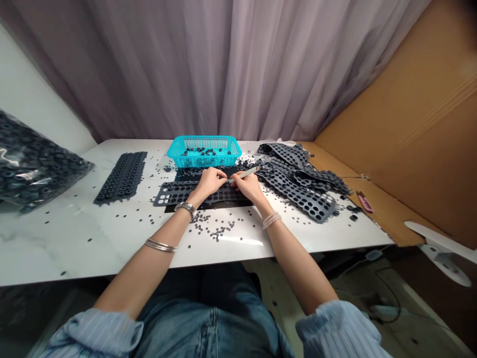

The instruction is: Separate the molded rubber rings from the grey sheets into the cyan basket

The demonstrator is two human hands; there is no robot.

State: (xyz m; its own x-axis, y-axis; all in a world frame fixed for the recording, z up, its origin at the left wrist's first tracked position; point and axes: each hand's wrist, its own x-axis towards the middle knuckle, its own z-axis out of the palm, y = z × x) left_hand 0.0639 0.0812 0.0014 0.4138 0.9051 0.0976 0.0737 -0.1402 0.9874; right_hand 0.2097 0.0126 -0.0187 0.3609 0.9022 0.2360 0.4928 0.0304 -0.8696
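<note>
A dark grey rubber sheet with rows of round holes [170,191] lies in front of me, partly over a black mat [171,209]. My left hand [209,183] rests at this sheet, its thumb and fingers pinched together; what is between them is too small to make out. In my right hand [248,187] is a slim, pale pen-like tool [250,172], its tip pointing left towards the left fingertips. Both hands are close together over the sheet, hiding part of it. Small black discs [218,231] are scattered on the near side of the mat.
Behind my hands stands a turquoise basket [204,161] with black pieces inside. Left are another dark sheet [122,176] and a clear bag of black rings [33,164]. Perforated sheets [298,186] are heaped right, near a pink cutter [365,202] on cardboard [391,219].
</note>
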